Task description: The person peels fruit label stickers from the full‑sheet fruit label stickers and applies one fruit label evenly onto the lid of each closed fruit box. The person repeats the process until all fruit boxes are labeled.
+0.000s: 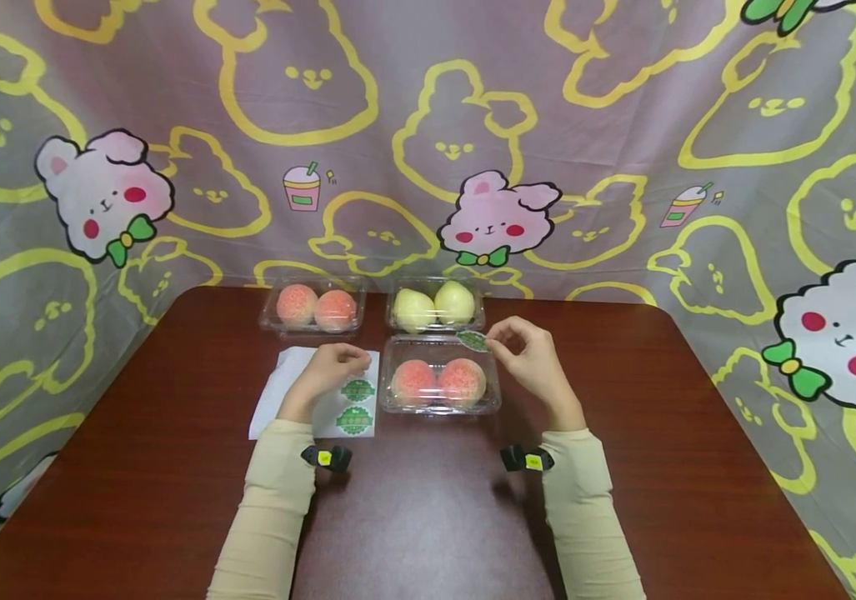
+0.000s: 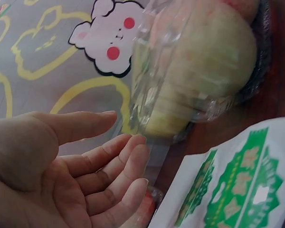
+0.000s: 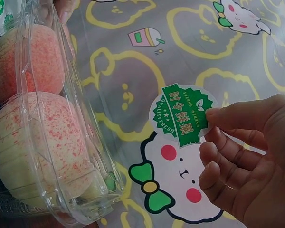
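Note:
Between thumb and fingers my right hand (image 1: 528, 358) pinches a green and white sticker (image 3: 183, 115) by its edge, over the back right corner of a clear plastic box (image 1: 438, 343). That lidded box holds two peaches (image 3: 47, 142). Over a white sticker sheet (image 1: 277, 400) to the left, my left hand (image 1: 328, 373) hovers with relaxed fingers and nothing in its grasp. Green round stickers (image 1: 355, 420) show on the sheet beside that hand. In the left wrist view, the palm (image 2: 42, 185) faces up, thumb apart from the fingers.
Behind stand two more clear boxes: one with two peaches (image 1: 297, 305) at the left, one with two pale yellow-green fruits (image 1: 454, 302) at the right. A patterned cloth (image 1: 367, 150) surrounds the brown table (image 1: 668, 467) at the back and sides.

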Demonstrator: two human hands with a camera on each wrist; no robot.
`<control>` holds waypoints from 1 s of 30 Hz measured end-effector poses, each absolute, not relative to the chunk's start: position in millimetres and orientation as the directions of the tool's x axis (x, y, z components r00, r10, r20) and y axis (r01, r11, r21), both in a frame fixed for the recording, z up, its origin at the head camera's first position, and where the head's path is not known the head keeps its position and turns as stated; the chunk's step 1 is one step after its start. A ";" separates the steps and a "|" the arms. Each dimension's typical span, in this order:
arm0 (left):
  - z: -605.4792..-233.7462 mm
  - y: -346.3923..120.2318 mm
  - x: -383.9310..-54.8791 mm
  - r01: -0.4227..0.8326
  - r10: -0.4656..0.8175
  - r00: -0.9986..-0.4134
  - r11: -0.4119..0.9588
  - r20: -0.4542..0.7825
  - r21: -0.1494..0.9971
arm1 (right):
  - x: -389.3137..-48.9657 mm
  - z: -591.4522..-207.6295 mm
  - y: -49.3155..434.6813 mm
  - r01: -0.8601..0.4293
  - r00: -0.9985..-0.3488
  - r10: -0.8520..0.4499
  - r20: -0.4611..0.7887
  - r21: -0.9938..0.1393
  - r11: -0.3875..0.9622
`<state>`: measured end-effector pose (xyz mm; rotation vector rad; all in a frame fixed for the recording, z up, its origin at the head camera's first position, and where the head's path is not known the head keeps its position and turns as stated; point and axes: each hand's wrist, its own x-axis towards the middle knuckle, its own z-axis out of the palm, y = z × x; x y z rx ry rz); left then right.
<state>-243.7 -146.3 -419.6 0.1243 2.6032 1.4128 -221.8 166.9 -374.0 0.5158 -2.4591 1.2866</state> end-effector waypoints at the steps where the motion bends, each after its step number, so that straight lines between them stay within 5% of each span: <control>1: -420.2 -144.4 -243.1 -0.016 0.162 -0.979 0.545 -0.124 0.839 | -221.5 -374.0 166.9 -0.452 -0.885 -0.168 0.434 -0.717 0.530; 19: -423.2 -128.6 -241.9 0.023 0.300 -0.939 0.541 -0.167 0.840 | -225.5 -381.6 161.5 -0.515 -0.853 -0.203 0.481 -0.713 0.476; 30: -423.1 -129.7 -242.4 -0.013 0.291 -0.938 0.521 -0.191 0.853 | -231.4 -382.6 151.5 -0.414 -0.906 -0.309 0.290 -0.758 0.503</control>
